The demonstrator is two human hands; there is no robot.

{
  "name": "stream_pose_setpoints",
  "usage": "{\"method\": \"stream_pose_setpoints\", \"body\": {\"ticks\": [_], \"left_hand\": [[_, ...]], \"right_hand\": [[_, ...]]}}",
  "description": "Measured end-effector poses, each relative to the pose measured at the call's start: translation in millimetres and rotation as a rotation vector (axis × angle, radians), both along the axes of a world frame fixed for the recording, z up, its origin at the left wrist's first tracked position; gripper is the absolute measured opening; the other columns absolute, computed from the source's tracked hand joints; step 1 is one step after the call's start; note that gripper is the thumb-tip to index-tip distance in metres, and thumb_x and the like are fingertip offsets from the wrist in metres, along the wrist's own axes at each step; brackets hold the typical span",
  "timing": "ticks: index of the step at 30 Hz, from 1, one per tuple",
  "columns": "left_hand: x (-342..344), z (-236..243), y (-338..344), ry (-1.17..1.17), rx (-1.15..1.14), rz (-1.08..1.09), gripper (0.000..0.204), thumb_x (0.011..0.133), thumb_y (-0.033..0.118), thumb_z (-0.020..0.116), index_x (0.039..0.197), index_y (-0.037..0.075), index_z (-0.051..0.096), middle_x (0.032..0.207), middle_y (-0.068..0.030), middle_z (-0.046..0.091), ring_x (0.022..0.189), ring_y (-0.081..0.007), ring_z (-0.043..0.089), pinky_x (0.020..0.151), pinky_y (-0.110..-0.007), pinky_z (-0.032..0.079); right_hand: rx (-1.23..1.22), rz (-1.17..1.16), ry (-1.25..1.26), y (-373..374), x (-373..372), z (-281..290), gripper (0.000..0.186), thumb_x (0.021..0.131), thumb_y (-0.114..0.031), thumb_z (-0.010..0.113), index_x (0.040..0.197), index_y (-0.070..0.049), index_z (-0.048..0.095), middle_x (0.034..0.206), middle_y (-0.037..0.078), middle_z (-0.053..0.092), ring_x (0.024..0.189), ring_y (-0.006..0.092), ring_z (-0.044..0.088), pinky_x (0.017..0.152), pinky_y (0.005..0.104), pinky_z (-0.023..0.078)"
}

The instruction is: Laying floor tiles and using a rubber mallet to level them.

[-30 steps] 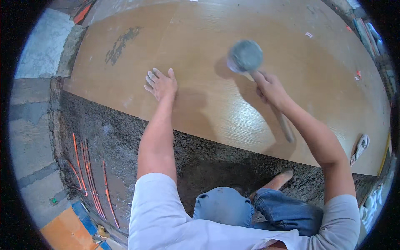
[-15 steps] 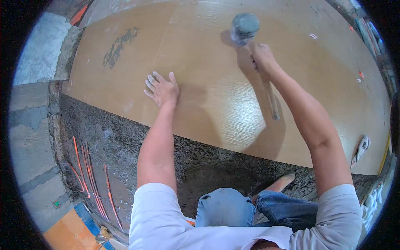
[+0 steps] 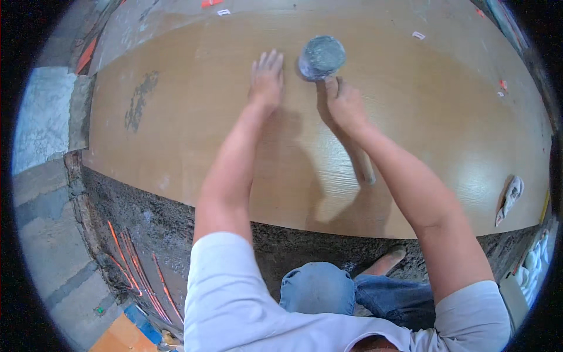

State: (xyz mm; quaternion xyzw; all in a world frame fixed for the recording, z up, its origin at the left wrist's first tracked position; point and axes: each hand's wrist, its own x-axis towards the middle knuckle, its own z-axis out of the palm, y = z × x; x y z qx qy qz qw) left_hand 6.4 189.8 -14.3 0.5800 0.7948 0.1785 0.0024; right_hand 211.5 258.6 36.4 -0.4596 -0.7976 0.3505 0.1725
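Note:
My right hand (image 3: 347, 108) grips a mallet close below its thick, round grey head (image 3: 324, 57). The wooden handle (image 3: 366, 170) slants back toward me, and the mallet's head is at the surface of the glossy tan, wood-patterned flooring (image 3: 217, 111). Whether it touches I cannot tell. To its left, my left hand (image 3: 268, 76) lies flat on the same flooring, fingers stretched away from me and holding nothing.
Rough dark mortar (image 3: 281, 249) borders the flooring's near edge, under my knees. Orange conduits (image 3: 129, 264) stick up at the left beside a block wall (image 3: 44, 223). A pale crumpled rag (image 3: 510, 198) lies at the right. Grey smears (image 3: 141, 102) mark the flooring.
My left hand has slid forward and to the right across the flooring. The mallet and my right hand have shifted left and slightly nearer. The whole view has also shifted.

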Motion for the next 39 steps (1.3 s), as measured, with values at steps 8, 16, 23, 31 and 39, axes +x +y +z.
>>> {"method": "stream_pose_setpoints", "body": {"ticks": [8,16,23,31,39], "left_hand": [[-106,21,-43,0.095,-0.318,0.952,0.067,0.095,0.049,0.034,0.141,0.002,0.037,0.149,-0.0194,0.030,0.137,-0.0356,0.029,0.111,-0.046,0.026],[-20,14,-199,0.158,-0.381,0.788,0.072,0.095,0.049,0.039,0.143,-0.004,0.030,0.151,-0.0229,0.024,0.142,-0.0377,0.018,0.114,-0.051,0.014],[-15,24,-192,0.081,-0.311,0.984,0.070,0.096,0.050,0.038,0.145,0.001,0.028,0.152,-0.0174,0.026,0.142,-0.0334,0.019,0.114,-0.053,0.016],[-15,26,-195,0.027,-0.378,1.031,0.070,0.096,0.051,0.036,0.147,0.004,0.025,0.154,-0.0131,0.020,0.143,-0.0315,0.017,0.112,-0.058,0.014],[-10,29,-191,0.023,-0.355,1.024,0.071,0.095,0.053,0.037,0.146,0.005,0.026,0.154,-0.0134,0.022,0.143,-0.0311,0.018,0.112,-0.057,0.015]], "right_hand": [[-0.155,0.021,-0.076,9,11,12,0.047,0.097,-0.036,0.038,0.111,0.006,0.054,0.091,0.033,0.062,0.091,0.0495,0.059,0.083,0.0548,0.046],[-0.192,0.011,-0.083,6,8,23,0.047,0.096,-0.037,0.040,0.111,0.005,0.056,0.093,0.033,0.062,0.093,0.0485,0.059,0.085,0.0542,0.046],[-0.223,-0.024,0.168,14,1,6,0.047,0.095,-0.044,0.045,0.101,0.000,0.060,0.074,0.019,0.061,0.065,0.0337,0.060,0.059,0.0428,0.048],[-0.576,0.091,0.399,-5,-79,61,0.041,0.094,-0.041,0.048,0.092,-0.001,0.057,0.060,0.004,0.048,0.048,0.0139,0.047,0.042,0.0305,0.038],[-0.383,0.110,0.215,-5,-118,36,0.047,0.095,-0.040,0.042,0.092,0.004,0.061,0.073,0.020,0.062,0.064,0.0303,0.063,0.058,0.0445,0.051]]}}
